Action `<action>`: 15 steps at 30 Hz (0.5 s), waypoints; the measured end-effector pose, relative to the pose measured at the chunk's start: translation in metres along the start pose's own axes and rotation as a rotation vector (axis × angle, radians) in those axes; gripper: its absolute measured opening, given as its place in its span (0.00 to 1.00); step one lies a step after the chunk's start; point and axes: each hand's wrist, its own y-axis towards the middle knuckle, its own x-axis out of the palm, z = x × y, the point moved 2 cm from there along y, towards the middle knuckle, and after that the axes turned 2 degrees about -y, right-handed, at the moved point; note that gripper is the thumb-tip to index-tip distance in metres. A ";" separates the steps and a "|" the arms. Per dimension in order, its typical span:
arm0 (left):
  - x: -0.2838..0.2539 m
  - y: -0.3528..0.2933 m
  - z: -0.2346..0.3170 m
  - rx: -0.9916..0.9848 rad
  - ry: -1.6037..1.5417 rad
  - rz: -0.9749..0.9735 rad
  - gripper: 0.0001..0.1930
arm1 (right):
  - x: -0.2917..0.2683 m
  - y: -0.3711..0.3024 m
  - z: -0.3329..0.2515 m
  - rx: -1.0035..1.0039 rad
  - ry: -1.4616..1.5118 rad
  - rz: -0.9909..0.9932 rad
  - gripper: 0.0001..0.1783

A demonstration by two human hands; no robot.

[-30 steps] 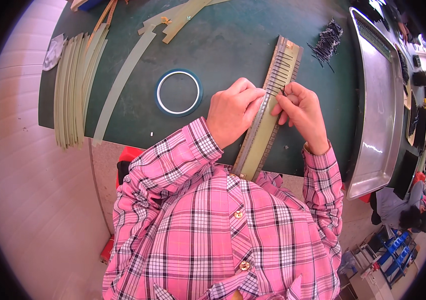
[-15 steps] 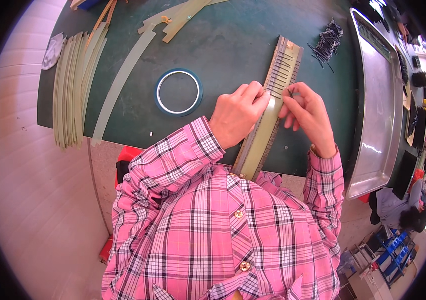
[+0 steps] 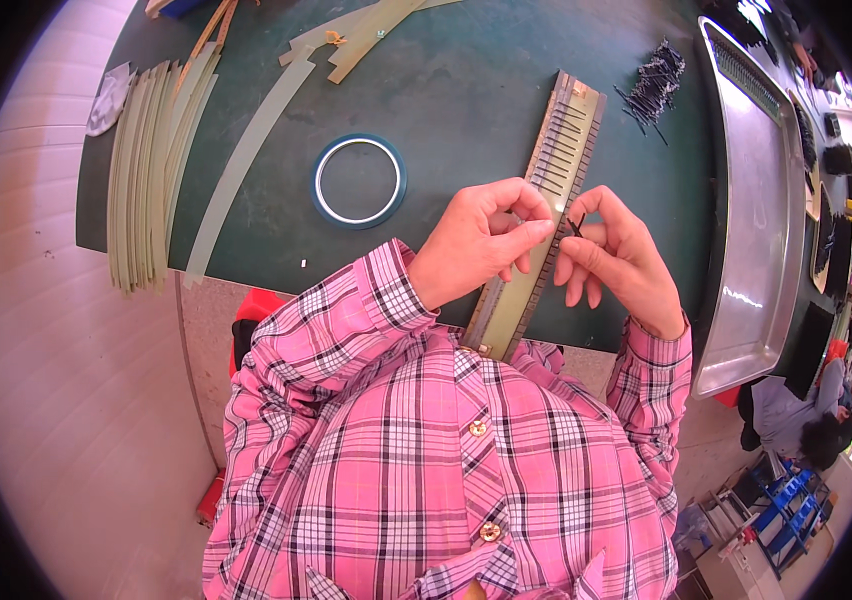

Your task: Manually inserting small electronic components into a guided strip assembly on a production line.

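A long narrow fixture (image 3: pixel 580 150) with notched dark edges lies slanted in front of me, a pale yellow-green strip (image 3: pixel 514 305) along its middle. Several thin dark pieces (image 3: pixel 558 145) lie crosswise in a row on its far half. Over the middle of the strip, my left hand (image 3: pixel 484 238) is closed with thumb and forefinger together; anything between the tips is too small to make out. At the right edge of the fixture, my right hand (image 3: pixel 618 252) pinches a few short black pin-like pieces (image 3: pixel 576 227) between thumb and fingers.
A heap of black pieces (image 3: pixel 654 85) lies beyond the fixture, left of a long metal tray (image 3: pixel 746 230). A teal tape roll (image 3: pixel 398 190) sits to the left. Stacked pale strips (image 3: pixel 136 180) overhang the table's near left edge. A person (image 3: pixel 791 415) is at far right.
Both hands have moved toward me along the fixture, uncovering more of the row of dark pieces. The right hand still holds its black pieces.
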 end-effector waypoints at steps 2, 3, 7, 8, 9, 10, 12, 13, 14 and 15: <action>0.000 0.001 -0.002 -0.025 -0.055 0.021 0.07 | -0.001 0.001 0.001 0.000 0.025 0.008 0.09; 0.001 0.001 -0.002 -0.026 -0.055 0.020 0.07 | -0.001 0.002 0.001 -0.001 0.037 0.012 0.09; 0.005 0.004 -0.001 -0.014 -0.014 0.007 0.07 | 0.004 0.003 -0.005 0.012 0.016 -0.031 0.10; 0.005 0.004 -0.002 -0.008 -0.008 -0.001 0.07 | 0.003 0.003 -0.005 0.012 0.017 -0.030 0.10; 0.004 0.004 -0.003 -0.002 -0.003 -0.009 0.07 | 0.003 0.003 -0.004 0.013 0.016 -0.039 0.09; 0.005 0.004 -0.003 0.003 0.003 -0.018 0.07 | 0.002 0.003 -0.002 0.015 0.015 -0.048 0.09; 0.005 0.004 -0.003 -0.006 -0.009 -0.015 0.06 | 0.000 0.003 0.002 0.016 0.015 -0.056 0.09; 0.005 0.004 -0.002 -0.014 -0.022 -0.011 0.06 | -0.002 0.003 0.006 0.006 0.017 -0.047 0.08; 0.006 0.003 -0.003 -0.023 -0.034 -0.008 0.06 | -0.004 0.003 0.010 -0.004 0.019 -0.038 0.07; 0.006 0.003 -0.003 -0.023 -0.034 -0.008 0.06 | -0.005 0.003 0.012 -0.014 0.021 -0.029 0.07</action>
